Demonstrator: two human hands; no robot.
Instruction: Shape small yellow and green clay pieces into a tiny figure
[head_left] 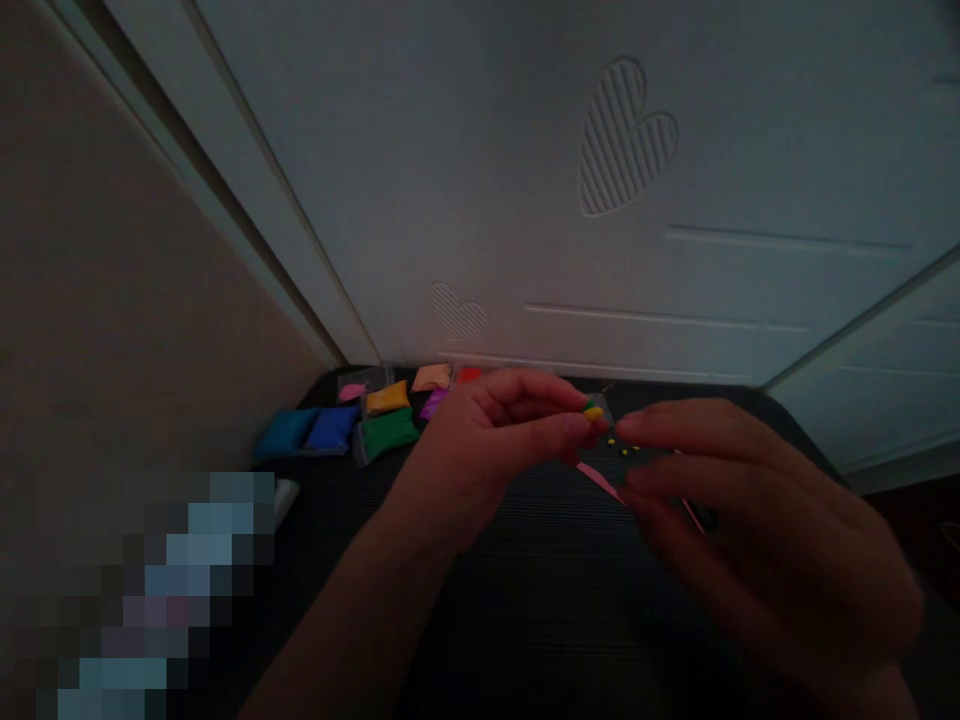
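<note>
My left hand (502,430) pinches a small yellow and green piece of modelling clay (594,412) between thumb and fingertips, raised above the dark table. Just to its right is my right hand (757,520), its index finger stretched toward the clay. Between the thumb and another finger of that hand shows a tiny dark green bit (622,478), dim and partly hidden. Below the hands, several tiny yellow bits (624,452) lie on the table, beside a flat pink strip-like tool (598,480) that my right hand partly covers.
Bags of coloured clay lie at the back left, among them a green bag (388,434), a blue bag (332,428), a yellow bag (387,399) and a peach bag (432,377). A white panel with hearts (628,137) rises behind the dark table (517,620). The lower left is pixelated.
</note>
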